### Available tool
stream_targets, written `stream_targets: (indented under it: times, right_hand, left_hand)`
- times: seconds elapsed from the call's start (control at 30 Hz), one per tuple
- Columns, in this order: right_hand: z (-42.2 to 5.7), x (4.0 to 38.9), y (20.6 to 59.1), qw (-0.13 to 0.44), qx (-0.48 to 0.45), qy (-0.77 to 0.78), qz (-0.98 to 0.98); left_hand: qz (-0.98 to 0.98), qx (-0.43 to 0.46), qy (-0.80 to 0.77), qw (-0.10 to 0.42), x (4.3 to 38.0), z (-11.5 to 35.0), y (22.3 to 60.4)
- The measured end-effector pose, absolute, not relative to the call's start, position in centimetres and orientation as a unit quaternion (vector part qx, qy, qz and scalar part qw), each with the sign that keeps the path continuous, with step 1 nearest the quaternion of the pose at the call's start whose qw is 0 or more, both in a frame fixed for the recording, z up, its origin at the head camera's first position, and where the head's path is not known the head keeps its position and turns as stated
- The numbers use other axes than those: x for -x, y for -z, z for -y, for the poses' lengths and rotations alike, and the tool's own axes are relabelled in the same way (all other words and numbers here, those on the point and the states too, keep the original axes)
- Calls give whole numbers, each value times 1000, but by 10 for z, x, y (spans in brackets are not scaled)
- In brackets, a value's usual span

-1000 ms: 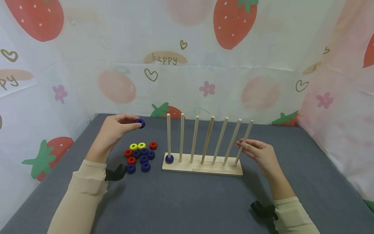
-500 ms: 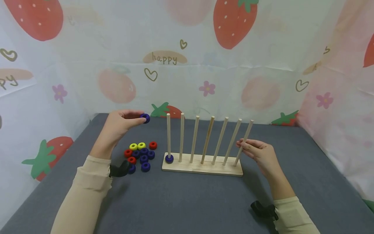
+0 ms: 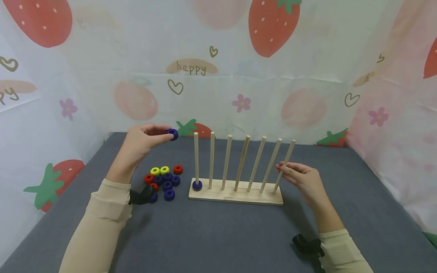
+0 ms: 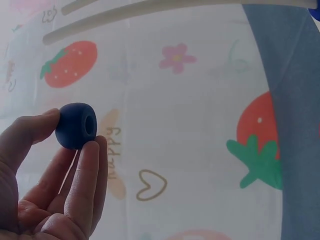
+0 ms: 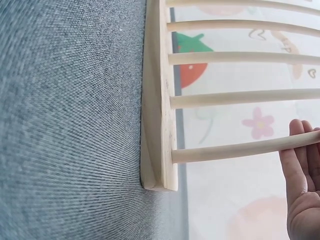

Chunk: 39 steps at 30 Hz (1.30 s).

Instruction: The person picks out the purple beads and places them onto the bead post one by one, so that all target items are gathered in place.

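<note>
My left hand (image 3: 139,146) pinches a dark blue bead (image 3: 173,134) between thumb and fingertips, held up to the left of the first peg's top. The left wrist view shows this bead (image 4: 75,126) from the side, its hole turned away from the thumb. A wooden rack with a pale base board (image 3: 235,195) carries a row of several upright pegs. One blue bead (image 3: 197,185) sits at the foot of the leftmost peg (image 3: 196,157). At the other end, my right hand (image 3: 305,181) holds the rightmost peg (image 3: 289,154) with thumb and fingers, partway up.
Loose beads lie in a cluster left of the rack: yellow ones (image 3: 165,170), red ones (image 3: 178,169) and several blue ones (image 3: 169,195). The left wrist's black camera mount (image 3: 140,196) overlaps some of them. A strawberry-printed cloth (image 3: 201,94) hangs behind the grey table (image 3: 218,235).
My left hand has risen and moved right with the blue bead, bringing it nearer the leftmost peg's top. The right hand stays at the rightmost peg.
</note>
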State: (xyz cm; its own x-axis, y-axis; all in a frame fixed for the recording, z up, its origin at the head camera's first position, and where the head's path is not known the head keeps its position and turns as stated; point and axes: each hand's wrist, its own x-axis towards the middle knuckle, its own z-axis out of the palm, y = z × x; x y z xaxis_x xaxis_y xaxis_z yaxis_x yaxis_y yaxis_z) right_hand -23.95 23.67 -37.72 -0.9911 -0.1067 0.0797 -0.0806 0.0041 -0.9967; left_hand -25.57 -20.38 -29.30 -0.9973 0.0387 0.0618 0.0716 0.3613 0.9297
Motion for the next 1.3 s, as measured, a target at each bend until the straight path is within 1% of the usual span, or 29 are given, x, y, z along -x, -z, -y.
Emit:
stream_targets:
  times: [0.47, 1.3]
  right_hand:
    - [-236, 239, 377, 9, 67, 705, -706]
    - [-236, 239, 376, 7, 64, 697, -714]
  left_hand:
    - [810, 66, 581, 41, 250, 188, 277]
    - [804, 86, 587, 50, 248, 170, 264]
